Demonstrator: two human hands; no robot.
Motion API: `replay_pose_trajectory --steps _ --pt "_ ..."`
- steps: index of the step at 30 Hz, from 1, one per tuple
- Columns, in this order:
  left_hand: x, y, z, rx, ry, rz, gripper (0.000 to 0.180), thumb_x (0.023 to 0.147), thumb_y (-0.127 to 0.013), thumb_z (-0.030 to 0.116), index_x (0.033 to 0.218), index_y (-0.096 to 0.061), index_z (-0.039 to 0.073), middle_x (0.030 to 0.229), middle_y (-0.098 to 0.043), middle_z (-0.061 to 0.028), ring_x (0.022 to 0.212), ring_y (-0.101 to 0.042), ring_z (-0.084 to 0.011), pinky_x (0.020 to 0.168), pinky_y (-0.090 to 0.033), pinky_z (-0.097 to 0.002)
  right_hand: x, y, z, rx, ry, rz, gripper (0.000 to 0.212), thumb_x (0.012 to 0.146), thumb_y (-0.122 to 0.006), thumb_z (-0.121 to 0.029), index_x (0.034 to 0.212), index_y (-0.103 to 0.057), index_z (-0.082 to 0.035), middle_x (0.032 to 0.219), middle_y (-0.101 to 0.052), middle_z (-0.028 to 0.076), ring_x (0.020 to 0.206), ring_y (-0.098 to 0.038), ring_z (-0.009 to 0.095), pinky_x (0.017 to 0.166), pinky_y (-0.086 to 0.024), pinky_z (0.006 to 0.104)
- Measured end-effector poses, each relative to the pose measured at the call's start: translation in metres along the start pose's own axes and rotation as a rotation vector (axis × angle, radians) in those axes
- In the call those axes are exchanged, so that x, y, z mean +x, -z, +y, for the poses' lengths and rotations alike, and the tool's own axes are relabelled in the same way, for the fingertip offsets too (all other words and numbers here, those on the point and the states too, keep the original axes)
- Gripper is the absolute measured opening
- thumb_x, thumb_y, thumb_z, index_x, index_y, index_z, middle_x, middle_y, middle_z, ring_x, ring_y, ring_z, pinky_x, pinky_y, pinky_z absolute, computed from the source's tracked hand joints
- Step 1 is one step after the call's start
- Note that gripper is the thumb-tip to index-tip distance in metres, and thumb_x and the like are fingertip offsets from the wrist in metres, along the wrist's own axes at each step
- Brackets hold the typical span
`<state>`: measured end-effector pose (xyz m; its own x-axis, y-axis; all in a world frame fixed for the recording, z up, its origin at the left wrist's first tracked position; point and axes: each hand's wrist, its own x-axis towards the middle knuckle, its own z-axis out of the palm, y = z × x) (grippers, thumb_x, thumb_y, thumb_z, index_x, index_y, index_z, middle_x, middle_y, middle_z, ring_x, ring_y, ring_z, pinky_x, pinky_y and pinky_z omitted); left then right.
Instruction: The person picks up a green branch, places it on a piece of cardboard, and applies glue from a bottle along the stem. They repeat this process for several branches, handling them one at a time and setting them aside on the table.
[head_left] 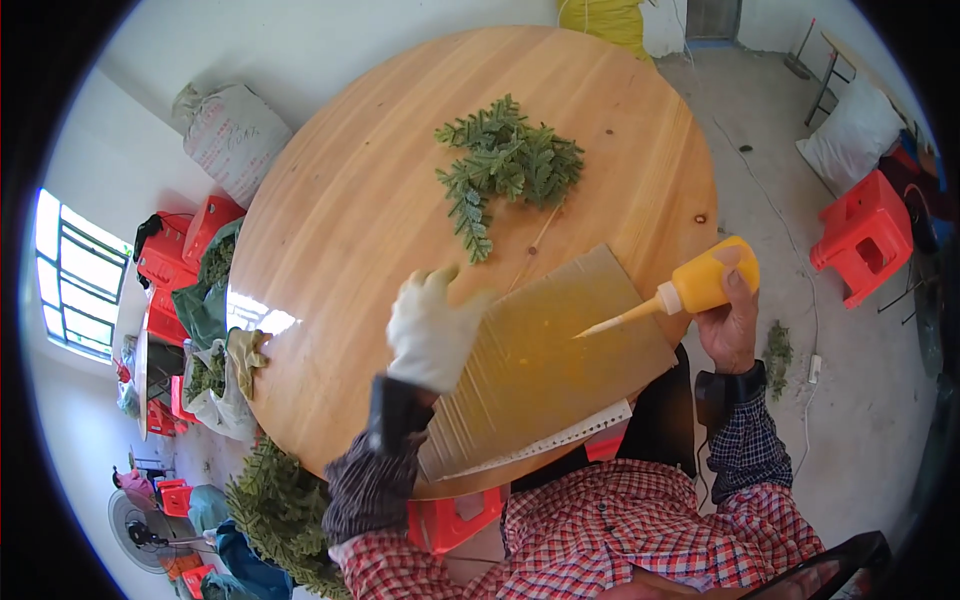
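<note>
The right hand [730, 328] has its bare fingers wrapped around a yellow squeeze bottle [703, 281], its nozzle [630, 314] slanting down over a brown cardboard sheet [550, 370], which probably shields the wooden surface [370, 180] from drips. The gloved left hand [432, 332] hangs by the sheet's left edge, fingers loosely parted, apparently gripping nothing. I count one bottle, one sheet and, beyond them, one heap of green sprigs [515, 165]; overlap hides how many sprigs.

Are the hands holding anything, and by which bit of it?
Yes: the right hand holds a yellow bottle by its wide body, back from the pointy nozzle. The gloved left hand seems to hold nothing.
</note>
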<state>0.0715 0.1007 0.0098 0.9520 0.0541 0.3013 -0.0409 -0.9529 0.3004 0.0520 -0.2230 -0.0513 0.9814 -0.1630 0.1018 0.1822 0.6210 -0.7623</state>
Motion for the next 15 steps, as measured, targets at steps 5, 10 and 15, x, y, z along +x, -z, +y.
replay_pose_trajectory --steps 5,10,15 --pt "0.043 -0.037 0.007 0.093 0.008 -0.01 0.044 0.077 -0.069 0.041 0.102 -0.063 0.005 0.096 -0.064 -0.0133 0.09 -0.062 -0.0328 0.08 -0.049 -0.0416 -0.001 0.016 -0.009 0.013 0.013 0.028 0.044 0.088 -0.063 -0.025 0.122 -0.046 -0.004 0.108 -0.058 0.01 0.099 -0.061 0.024 0.085 -0.054 0.0405" --pt "0.053 -0.055 -0.018 0.142 -0.028 -0.04 0.035 0.081 -0.065 0.038 0.098 -0.065 0.007 0.091 -0.064 -0.014 0.086 -0.062 -0.0329 0.075 -0.05 -0.0421 0.002 0.029 -0.005 0.022 -0.008 0.046 0.047 0.088 -0.063 -0.026 0.124 -0.044 -0.003 0.113 -0.056 0.01 0.101 -0.06 0.026 0.086 -0.053 0.0424" --pt "0.027 -0.029 -0.036 -0.09 -0.067 0.078 0.022 0.083 -0.063 0.027 0.095 -0.068 0.01 0.085 -0.064 -0.0142 0.081 -0.062 -0.0327 0.07 -0.049 -0.0417 0.002 0.02 0.002 0.04 0.027 0.07 0.049 0.088 -0.063 -0.025 0.126 -0.043 -0.003 0.115 -0.055 0.01 0.103 -0.059 0.026 0.087 -0.053 0.0436"
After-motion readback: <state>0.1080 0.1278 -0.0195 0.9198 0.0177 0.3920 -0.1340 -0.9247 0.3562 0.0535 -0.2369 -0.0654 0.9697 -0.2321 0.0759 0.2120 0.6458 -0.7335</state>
